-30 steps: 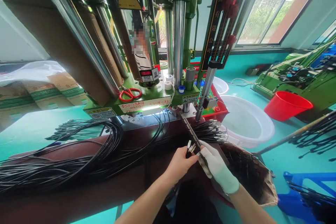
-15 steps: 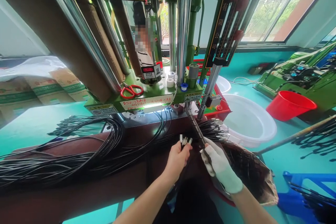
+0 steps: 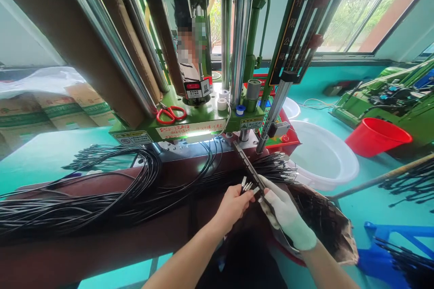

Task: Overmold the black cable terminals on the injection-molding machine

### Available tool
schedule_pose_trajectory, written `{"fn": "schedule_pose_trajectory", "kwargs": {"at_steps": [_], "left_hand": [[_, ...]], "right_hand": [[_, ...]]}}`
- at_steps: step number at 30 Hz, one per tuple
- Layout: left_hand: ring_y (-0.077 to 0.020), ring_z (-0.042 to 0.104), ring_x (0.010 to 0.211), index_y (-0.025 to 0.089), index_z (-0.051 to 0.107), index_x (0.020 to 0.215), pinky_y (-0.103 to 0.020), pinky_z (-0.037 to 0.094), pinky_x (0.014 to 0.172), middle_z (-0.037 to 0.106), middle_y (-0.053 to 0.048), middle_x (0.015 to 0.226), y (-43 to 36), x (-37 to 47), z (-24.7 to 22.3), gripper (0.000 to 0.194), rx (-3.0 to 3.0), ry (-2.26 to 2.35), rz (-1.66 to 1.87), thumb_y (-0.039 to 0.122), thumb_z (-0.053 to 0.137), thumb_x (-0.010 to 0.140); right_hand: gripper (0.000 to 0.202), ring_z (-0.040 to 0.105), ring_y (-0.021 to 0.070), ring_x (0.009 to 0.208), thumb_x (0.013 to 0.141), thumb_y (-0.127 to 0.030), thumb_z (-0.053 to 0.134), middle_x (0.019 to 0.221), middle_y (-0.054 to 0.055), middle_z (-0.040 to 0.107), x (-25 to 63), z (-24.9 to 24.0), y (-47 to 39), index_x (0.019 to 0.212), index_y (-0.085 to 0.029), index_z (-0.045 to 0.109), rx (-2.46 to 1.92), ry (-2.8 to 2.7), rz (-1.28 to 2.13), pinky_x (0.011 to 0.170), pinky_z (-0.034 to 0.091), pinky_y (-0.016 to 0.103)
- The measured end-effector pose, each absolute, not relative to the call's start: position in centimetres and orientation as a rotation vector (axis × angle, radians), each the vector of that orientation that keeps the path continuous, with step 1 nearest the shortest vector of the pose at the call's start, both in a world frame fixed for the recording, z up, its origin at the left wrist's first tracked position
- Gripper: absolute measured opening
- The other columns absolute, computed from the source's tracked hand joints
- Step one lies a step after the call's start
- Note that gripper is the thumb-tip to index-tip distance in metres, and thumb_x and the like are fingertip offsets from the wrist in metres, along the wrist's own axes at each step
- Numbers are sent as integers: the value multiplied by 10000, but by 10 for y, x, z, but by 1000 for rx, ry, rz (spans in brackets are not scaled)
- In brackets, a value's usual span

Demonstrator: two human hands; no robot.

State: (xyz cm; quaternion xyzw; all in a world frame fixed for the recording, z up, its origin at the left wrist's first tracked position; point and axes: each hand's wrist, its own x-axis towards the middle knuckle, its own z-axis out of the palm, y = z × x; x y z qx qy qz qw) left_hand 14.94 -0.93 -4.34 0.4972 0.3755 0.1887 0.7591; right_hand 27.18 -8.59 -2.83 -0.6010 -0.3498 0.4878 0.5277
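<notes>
Left hand (image 3: 233, 204) moved nearer dark bar (image 3: 247, 163), pinching metal connectors (image 3: 248, 185), number unclear, right hand (image 3: 287, 214) gripping bar

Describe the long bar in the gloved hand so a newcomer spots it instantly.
Find the green press. Below its front edge, the gloved right hand grips a narrow bar slanting toward it. Unlike the black cables alongside, the bar is straight, with repeating marks.

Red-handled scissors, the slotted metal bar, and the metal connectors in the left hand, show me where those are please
Red-handled scissors (image 3: 172, 115): head view, where the handle loops meet.
Slotted metal bar (image 3: 249, 165): head view, middle of its exposed length.
Metal connectors (image 3: 248, 185): head view, among the silvery tips.
</notes>
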Motion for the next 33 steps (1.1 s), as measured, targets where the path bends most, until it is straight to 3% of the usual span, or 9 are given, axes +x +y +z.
{"fn": "schedule_pose_trajectory", "kwargs": {"at_steps": [7,13,16,19,23,33], "left_hand": [[-41,207,382,160,504,581,-199,170,399,275,92,408,-10,148,-41,240,1212,847,509,358,562,702],[-70,384,472,154,521,682,-197,292,438,433,47,531,-9,143,-41,283,1118,850,713,432,559,714],[-52,337,428,192,459,773,-188,278,420,378,84,519,-11,139,-38,283,791,812,759,453,555,719],[-34,270,388,205,393,718,-175,231,398,330,103,477,-13,139,-38,304,724,770,704,439,587,703],[-24,179,355,182,445,671,-182,146,364,261,115,402,-12,145,-41,296,858,812,578,419,623,664],[-24,191,346,172,463,643,-188,103,359,278,111,379,-11,145,-40,309,868,782,525,434,628,637]], "right_hand": [[553,312,66,458,831,-429,453,563,-46,387,272,-48,-87,1313,-170,372,-1406,-995,1028,390,273,183],[559,256,42,386,833,-408,447,546,-54,361,270,-33,-88,1319,-150,349,-1457,-822,1111,298,160,152],[542,223,25,323,848,-398,409,508,-66,374,271,-27,-87,1332,-169,325,-1493,-825,1115,268,161,140],[543,229,22,325,845,-395,419,506,-68,381,274,-31,-87,1332,-175,326,-1486,-836,1131,259,191,127],[581,251,24,315,823,-420,449,493,-68,396,280,-37,-87,1322,-142,338,-1446,-874,1155,241,208,122],[626,272,23,326,807,-451,460,538,-53,434,282,-26,-86,1325,-122,339,-1503,-940,1250,258,190,136]]}}
